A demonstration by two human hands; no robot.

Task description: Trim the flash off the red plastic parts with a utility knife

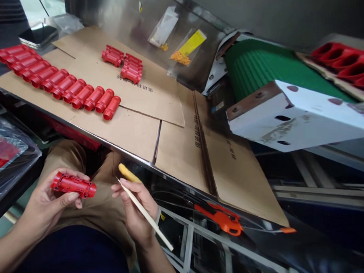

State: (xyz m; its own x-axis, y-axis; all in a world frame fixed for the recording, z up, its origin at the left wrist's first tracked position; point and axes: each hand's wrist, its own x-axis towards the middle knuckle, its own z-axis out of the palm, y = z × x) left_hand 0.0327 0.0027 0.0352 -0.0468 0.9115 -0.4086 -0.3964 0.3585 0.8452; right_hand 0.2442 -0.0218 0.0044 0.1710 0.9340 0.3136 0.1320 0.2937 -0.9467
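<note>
My left hand (51, 201) is closed around a red plastic tube (74, 185) with ringed ends and dark outlines along its side, held above my lap. Between the fingers of my right hand (139, 205) is a thin pale stick (150, 219) with a fine, dark, pointed tip, held like a pen. That tip points toward the tube but is apart from it. A yellow cover (128, 173) sits on a finger of the right hand. On the cardboard (134, 128) ahead, several similar red tubes (63, 85) lie side by side in a long row.
Red half-shell parts (132, 69) lie farther back on the cardboard. A green ribbed conveyor belt (248, 63) with a white metal end (291, 121) stands right. Orange-handled cutters (223, 219) hang below the table edge. Plastic-wrapped red parts (3, 153) are at left; a phone (38, 34) lies behind.
</note>
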